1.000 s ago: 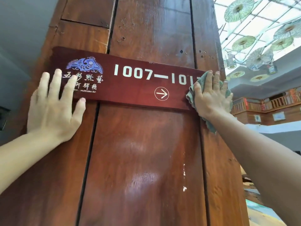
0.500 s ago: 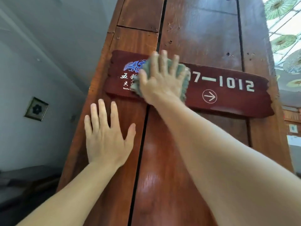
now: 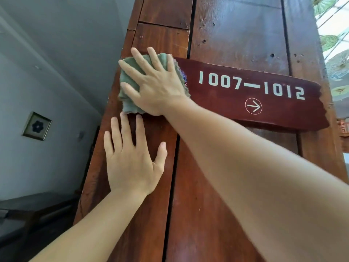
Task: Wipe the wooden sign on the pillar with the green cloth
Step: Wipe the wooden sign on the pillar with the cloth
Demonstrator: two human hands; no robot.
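Note:
A dark red wooden sign (image 3: 264,99) with white "1007—1012" and a circled arrow is fixed across the brown wooden pillar (image 3: 217,186). My right hand (image 3: 156,86) lies flat with spread fingers on the green cloth (image 3: 128,99), pressing it on the sign's left end, which hides the logo there. My left hand (image 3: 130,159) rests flat and open on the pillar just below the cloth, fingertips close to the cloth's lower edge.
A grey wall (image 3: 47,82) with a small framed flower picture (image 3: 36,126) is to the left of the pillar. Green parasols (image 3: 334,59) hang under a bright ceiling at the right edge. Dark furniture sits low on the left.
My right hand has swept the cloth leftward along the sign from its right end to its left end. My left hand moved off the sign down onto the pillar below it.

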